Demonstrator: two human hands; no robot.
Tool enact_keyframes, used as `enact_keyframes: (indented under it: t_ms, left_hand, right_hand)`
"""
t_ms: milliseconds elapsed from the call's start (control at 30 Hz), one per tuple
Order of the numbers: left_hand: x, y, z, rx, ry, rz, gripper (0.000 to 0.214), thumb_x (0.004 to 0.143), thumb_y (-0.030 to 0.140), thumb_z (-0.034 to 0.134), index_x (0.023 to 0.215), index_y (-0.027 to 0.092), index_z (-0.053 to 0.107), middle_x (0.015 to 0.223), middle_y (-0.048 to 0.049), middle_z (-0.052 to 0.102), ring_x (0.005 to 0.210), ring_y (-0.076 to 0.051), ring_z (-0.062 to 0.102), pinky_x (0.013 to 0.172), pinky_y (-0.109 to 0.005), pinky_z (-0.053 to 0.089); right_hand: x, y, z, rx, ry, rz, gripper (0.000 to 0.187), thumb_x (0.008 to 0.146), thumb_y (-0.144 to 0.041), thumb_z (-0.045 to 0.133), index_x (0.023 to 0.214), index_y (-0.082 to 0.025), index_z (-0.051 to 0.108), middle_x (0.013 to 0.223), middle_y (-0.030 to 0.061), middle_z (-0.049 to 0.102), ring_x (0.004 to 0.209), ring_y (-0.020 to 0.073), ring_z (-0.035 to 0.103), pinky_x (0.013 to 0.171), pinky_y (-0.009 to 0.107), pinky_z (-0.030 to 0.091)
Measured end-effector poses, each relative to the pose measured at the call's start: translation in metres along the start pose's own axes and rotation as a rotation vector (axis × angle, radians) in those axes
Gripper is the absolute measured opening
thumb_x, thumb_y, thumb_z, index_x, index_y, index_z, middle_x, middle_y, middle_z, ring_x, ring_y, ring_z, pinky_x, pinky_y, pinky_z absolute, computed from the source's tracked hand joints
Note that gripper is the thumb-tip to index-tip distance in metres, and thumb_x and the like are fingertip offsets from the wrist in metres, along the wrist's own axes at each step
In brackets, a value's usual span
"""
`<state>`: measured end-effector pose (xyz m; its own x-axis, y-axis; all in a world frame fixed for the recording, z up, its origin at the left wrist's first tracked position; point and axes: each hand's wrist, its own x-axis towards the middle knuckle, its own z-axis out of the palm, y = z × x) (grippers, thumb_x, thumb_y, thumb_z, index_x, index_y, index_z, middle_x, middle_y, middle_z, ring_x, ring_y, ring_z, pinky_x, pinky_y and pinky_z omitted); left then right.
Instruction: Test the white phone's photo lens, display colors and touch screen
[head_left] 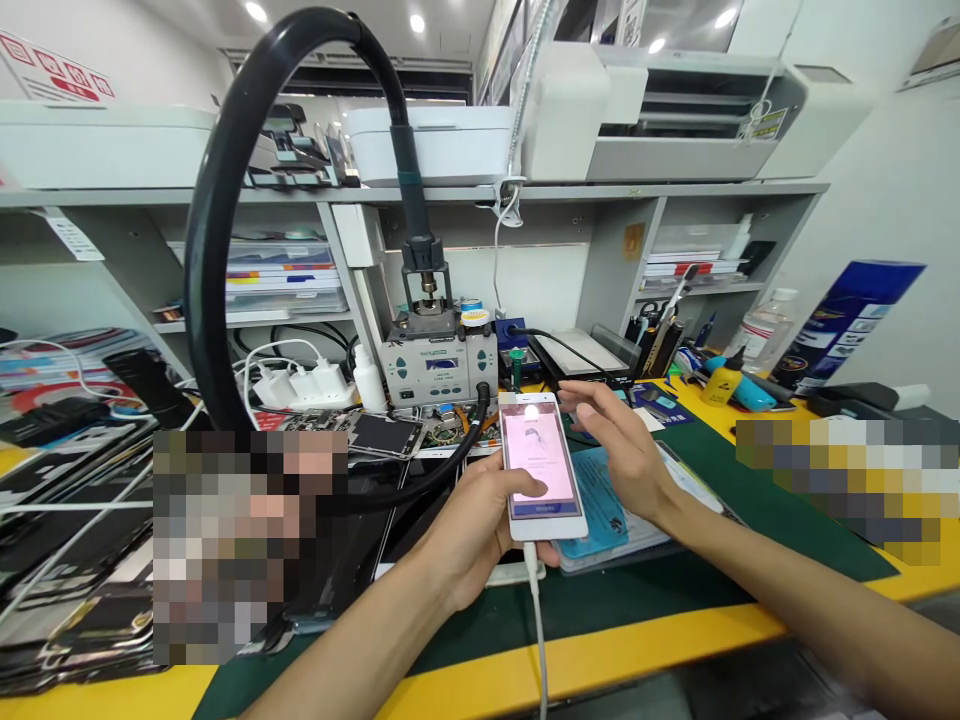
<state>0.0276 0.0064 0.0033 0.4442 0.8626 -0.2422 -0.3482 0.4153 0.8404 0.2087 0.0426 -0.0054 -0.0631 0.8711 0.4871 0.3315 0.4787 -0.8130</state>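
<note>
Center frame, your left hand is wrapped around the white smartphone, thumb over its lit screen; right hand hovers just beside, loosely spread, empty. Looks like on-screen input; next tap calls for steady grip, white cable seated.

white phone | screen lit pink, tilted face-up | in left hand
</note>
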Motion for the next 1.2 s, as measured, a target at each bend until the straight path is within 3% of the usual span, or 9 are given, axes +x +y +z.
enact_keyframes:
  t_ms: [233, 467, 633, 767, 933, 1100, 1200]
  left_hand:
    - [-0.002, 0.003, -0.001, -0.088, -0.065, 0.005, 0.037, 0.085, 0.023, 0.049, 0.118, 0.012, 0.061, 0.087, -0.0107, 0.067, 0.070, -0.022, 0.064, 0.047, -0.031, 0.055]
    - [0.000, 0.007, -0.006, -0.163, -0.062, 0.062, 0.045, 0.087, 0.028, 0.046, 0.129, 0.016, 0.055, 0.105, -0.0142, 0.067, 0.085, -0.025, 0.066, 0.056, -0.031, 0.057]
    - [0.000, 0.012, -0.005, -0.148, -0.036, 0.072, 0.046, 0.091, 0.036, 0.042, 0.131, 0.016, 0.054, 0.107, -0.0154, 0.066, 0.083, -0.027, 0.066, 0.058, -0.039, 0.058]
    - [-0.002, 0.015, -0.004, -0.140, -0.045, 0.073, 0.048, 0.093, 0.044, 0.043, 0.128, 0.014, 0.057, 0.101, -0.0149, 0.067, 0.078, -0.025, 0.066, 0.057, -0.037, 0.057]
    - [-0.002, 0.013, -0.006, -0.159, -0.060, 0.039, 0.054, 0.092, 0.053, 0.042, 0.132, 0.018, 0.055, 0.104, -0.0144, 0.067, 0.075, -0.026, 0.067, 0.052, -0.036, 0.057]
    - [-0.002, 0.010, -0.004, -0.161, -0.057, 0.059, 0.051, 0.092, 0.051, 0.045, 0.131, 0.020, 0.057, 0.106, -0.0133, 0.067, 0.079, -0.022, 0.068, 0.054, -0.027, 0.056]
    - [-0.002, 0.009, -0.002, -0.163, -0.056, 0.065, 0.050, 0.092, 0.049, 0.046, 0.131, 0.020, 0.057, 0.106, -0.0126, 0.067, 0.082, -0.022, 0.067, 0.055, -0.026, 0.055]
  right_hand:
    - [0.001, -0.006, 0.005, 0.327, -0.228, 0.243, 0.036, 0.096, -0.043, 0.046, 0.123, -0.022, 0.060, 0.117, 0.0064, 0.067, 0.098, 0.0243, 0.062, 0.072, 0.034, 0.047]
    - [0.001, -0.014, 0.003, 0.663, -0.447, 0.482, 0.038, 0.091, -0.033, 0.050, 0.126, -0.020, 0.058, 0.123, 0.0103, 0.064, 0.101, 0.0262, 0.062, 0.074, 0.037, 0.050]
    - [0.003, -0.020, -0.002, 0.823, -0.579, 0.536, 0.045, 0.090, -0.020, 0.046, 0.133, -0.018, 0.054, 0.130, 0.0134, 0.060, 0.107, 0.0296, 0.060, 0.082, 0.045, 0.050]
    - [0.004, -0.023, -0.004, 0.872, -0.658, 0.561, 0.050, 0.088, -0.015, 0.046, 0.139, -0.018, 0.048, 0.128, 0.0146, 0.061, 0.106, 0.0309, 0.062, 0.083, 0.049, 0.050]
    - [0.002, -0.022, -0.003, 0.755, -0.668, 0.530, 0.056, 0.083, -0.013, 0.059, 0.138, -0.021, 0.046, 0.119, 0.0116, 0.066, 0.099, 0.0254, 0.064, 0.080, 0.041, 0.052]
    - [0.001, -0.020, 0.002, 0.649, -0.599, 0.528, 0.057, 0.076, -0.011, 0.066, 0.131, -0.016, 0.051, 0.104, 0.0095, 0.070, 0.079, 0.0180, 0.066, 0.066, 0.030, 0.049]
    - [0.000, -0.020, 0.003, 0.634, -0.578, 0.523, 0.051, 0.080, -0.016, 0.064, 0.129, -0.015, 0.053, 0.092, 0.0072, 0.071, 0.070, 0.0160, 0.064, 0.063, 0.029, 0.049]
